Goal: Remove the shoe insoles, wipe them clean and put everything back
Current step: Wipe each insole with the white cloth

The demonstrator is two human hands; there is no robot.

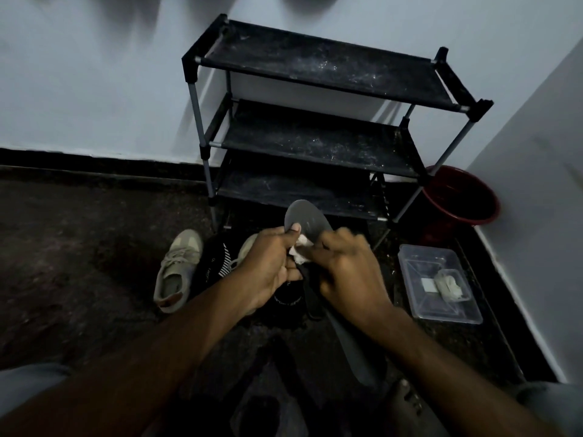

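Low at centre, just in front of the black three-tier shoe rack (315, 137), grey insole (307, 217) held up off the floor, rounded toe end aimed at 12 o'clock, top face smooth, matt and mid-grey, heel end hidden behind the hands. Pinched at its 9 o'clock edge by the left hand (268, 269), thumb laid flat on the top face, fingers curled underneath. Just at 3 o'clock of that, right hand (350, 275), blurred, fingers curled over a crumpled white cloth (299, 252) and pressing it against the insole's middle. Toward 5 o'clock of the hands, second long grey shape (356, 351), insole-like, low over the dark floor (79, 247); whether separate from the held one, cannot tell. At 9 o'clock of the hands, beige sneaker (179, 269) on the floor, opening upward, toe toward 12 o'clock; second beige shoe (249, 246) mostly hidden behind the left hand; black item with white stripes (211, 263) between the two. At 3 o'clock, well apart, clear plastic box (410, 298) with pale rags inside. At 1 o'clock, red bucket (460, 200) in the corner, beside the rack's leg.
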